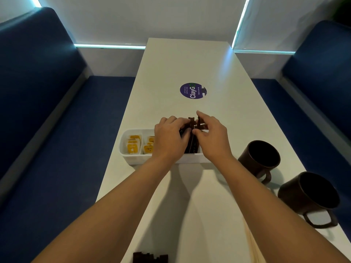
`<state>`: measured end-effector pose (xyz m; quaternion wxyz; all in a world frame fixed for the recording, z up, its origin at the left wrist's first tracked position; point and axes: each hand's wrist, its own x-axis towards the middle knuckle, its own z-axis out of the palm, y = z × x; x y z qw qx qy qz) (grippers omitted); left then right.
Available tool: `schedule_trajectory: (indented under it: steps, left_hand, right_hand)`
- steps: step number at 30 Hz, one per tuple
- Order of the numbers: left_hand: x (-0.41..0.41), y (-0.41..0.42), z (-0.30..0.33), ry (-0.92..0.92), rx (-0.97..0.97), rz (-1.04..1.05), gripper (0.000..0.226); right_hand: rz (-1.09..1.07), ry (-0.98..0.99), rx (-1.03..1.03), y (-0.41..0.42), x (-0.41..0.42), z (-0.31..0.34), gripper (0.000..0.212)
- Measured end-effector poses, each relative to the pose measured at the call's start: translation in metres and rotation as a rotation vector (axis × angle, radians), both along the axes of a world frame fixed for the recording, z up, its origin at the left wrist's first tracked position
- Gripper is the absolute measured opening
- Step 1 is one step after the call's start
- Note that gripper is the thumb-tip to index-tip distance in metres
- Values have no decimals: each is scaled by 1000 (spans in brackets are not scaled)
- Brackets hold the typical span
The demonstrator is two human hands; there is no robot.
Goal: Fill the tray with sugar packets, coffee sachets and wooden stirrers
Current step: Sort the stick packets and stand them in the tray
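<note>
A long white surface [190, 186] ran between two blue upholstered benches [47, 111] toward pale blinds edged with light, and a round purple sticker [193, 90] lay flat on it beyond the work. A white divided tray [133, 160] sat across the middle of the surface. Its two left compartments held yellow-printed sugar packets [133, 147] standing in rows, and a compartment further right held dark brown coffee sachets [192, 143] standing on edge. Both hands met over that compartment. The left hand [169, 137] had its fingers curled around the left side of the sachet bundle, gripping it. The right hand [210, 133] pinched sachets between thumb and bent fingers, its forefinger raised above the rest; a few sachet tops stuck up between the two hands. How much of the tray lay to the right of the sachets could not be told, as the right hand and wrist covered it. Two dark brown mugs [259, 158] stood on the surface to the right of the tray, apart from it, handles toward the camera. More dark sachets [150, 258] lay at the near edge of the view.
</note>
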<state>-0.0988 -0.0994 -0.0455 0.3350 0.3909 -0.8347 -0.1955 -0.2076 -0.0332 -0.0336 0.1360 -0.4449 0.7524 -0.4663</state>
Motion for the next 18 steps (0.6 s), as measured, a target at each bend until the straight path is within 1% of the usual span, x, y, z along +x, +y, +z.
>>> schedule_trajectory:
  steps: [5, 10, 13, 15, 18]
  left_hand:
    - [4, -2, -5, -39, 26, 4, 34]
    - [10, 2, -2, -31, 14, -50, 40]
    - [14, 3, 5, -29, 7, -41, 38]
    - [22, 7, 13, -3, 2, -27, 34]
    - [40, 24, 27, 33, -12, -15, 27]
  right_hand:
    - [47, 96, 130, 1, 2, -10, 56]
    - [78, 163, 178, 9, 2, -14, 65]
    - [41, 184, 182, 15, 3, -4, 72]
    - [14, 188, 145, 24, 10, 6, 70]
    - [-2, 159, 93, 48, 29, 20, 56]
